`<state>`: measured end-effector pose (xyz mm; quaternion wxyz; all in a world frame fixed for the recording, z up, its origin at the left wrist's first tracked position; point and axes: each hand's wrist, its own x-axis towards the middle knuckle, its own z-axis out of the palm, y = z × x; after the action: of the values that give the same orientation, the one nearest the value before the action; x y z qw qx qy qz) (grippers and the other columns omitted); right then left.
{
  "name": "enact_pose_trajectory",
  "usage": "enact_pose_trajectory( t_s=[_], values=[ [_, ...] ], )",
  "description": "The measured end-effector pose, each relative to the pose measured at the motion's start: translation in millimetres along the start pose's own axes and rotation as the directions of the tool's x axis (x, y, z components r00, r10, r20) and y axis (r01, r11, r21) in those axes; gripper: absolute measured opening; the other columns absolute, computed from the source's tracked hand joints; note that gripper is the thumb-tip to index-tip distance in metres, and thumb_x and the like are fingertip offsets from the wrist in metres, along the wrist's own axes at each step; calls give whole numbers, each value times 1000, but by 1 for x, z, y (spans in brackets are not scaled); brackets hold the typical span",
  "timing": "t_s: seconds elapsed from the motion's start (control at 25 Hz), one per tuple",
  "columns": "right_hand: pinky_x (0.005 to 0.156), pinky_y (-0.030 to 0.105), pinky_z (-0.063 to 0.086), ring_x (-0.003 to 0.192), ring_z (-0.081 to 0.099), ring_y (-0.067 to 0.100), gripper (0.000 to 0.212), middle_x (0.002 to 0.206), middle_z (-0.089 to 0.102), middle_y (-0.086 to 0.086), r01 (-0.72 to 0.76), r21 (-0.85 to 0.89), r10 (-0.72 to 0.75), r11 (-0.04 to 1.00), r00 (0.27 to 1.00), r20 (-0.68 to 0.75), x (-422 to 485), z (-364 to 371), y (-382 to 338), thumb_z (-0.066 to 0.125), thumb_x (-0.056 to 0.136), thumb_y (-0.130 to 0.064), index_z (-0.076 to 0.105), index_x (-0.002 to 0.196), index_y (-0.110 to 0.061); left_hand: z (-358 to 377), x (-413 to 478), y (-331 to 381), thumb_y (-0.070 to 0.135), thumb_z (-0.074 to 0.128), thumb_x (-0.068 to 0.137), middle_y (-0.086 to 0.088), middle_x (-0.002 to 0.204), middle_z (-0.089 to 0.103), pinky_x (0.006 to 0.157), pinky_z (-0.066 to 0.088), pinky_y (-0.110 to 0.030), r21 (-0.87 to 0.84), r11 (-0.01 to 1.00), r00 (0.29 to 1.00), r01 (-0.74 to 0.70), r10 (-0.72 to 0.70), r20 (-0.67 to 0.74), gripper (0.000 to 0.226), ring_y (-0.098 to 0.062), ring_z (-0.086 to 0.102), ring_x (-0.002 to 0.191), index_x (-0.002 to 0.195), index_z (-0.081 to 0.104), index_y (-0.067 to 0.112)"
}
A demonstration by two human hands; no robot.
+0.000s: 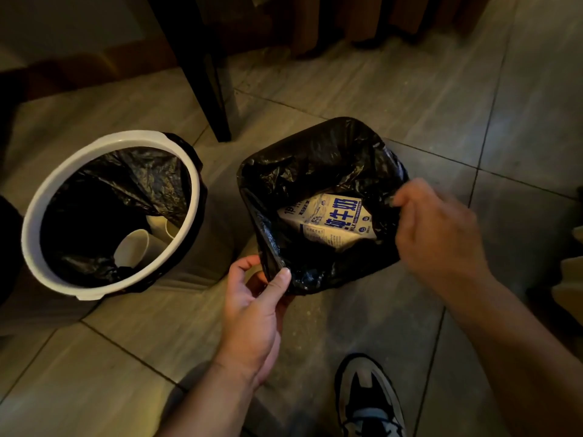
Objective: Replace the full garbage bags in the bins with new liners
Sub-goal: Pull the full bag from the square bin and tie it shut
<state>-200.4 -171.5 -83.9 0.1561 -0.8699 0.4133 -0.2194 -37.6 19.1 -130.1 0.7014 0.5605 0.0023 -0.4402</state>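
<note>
Left hand [252, 298] and right hand [438, 228] pinch opposite rims of the crumpled black plastic garbage bag [315, 159]. Its mouth gapes between them.

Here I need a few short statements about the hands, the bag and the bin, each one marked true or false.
1. The left hand pinches the edge of the black bag. True.
2. The black bag is empty. False: a milk carton lies inside it.
3. The round bin has a white rim. True.
4. The round bin has no liner. False: a black liner is in it, with paper cups at the bottom.
5. The right hand hangs free, away from the black bag. False: it holds the bag's edge on the right side.
</note>
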Motion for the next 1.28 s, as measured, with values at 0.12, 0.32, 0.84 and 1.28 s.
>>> enact_pose_trajectory(
  t_s=[0.12, 0.32, 0.84, 1.28],
  values=[
    [59, 19, 40, 67, 58, -2, 14, 74, 59, -13, -153, 250, 148, 956, 988, 38, 18, -3, -7, 52, 104, -20, 58, 110, -30, 3, 6, 2, 3, 76, 79, -10, 108, 79, 93, 59, -46, 49, 998, 999, -43, 43, -11, 48, -27, 74, 105, 120, 59, 20],
    [72, 34, 52, 77, 66, 7, 45, 80, 67, -8, -352, 223, 363, 909, 932, -10, 6, -18, 6, 71, 94, -50, 55, 130, -27, 9, 6, 12, -5, 72, 88, -9, 104, 80, 88, 61, -48, 137, 989, 995, -55, 66, -78, 44, -30, 76, 101, 124, 63, 18],
    [58, 31, 49, 61, 66, 7, 48, 68, 71, -9, -354, 128, 333, 927, 930, 158, 87, -47, 29, 50, 80, -84, 68, 93, -42, 32, 7, 70, 33, 71, 96, -4, 81, 78, 59, 54, -31, 176, 978, 982, 113, -83, -168, 22, -17, 71, 70, 76, 76, 24],
    [68, 39, 66, 89, 78, 29, 18, 103, 79, 16, -757, 448, 508, 476, 652, 563, 140, 6, 56, 69, 97, -17, 78, 112, -12, 28, 49, 93, 35, 67, 97, -7, 92, 81, 91, 61, -54, 380, 916, 982, 130, -66, -178, 19, -32, 76, 93, 83, 74, 23]
  ],
)
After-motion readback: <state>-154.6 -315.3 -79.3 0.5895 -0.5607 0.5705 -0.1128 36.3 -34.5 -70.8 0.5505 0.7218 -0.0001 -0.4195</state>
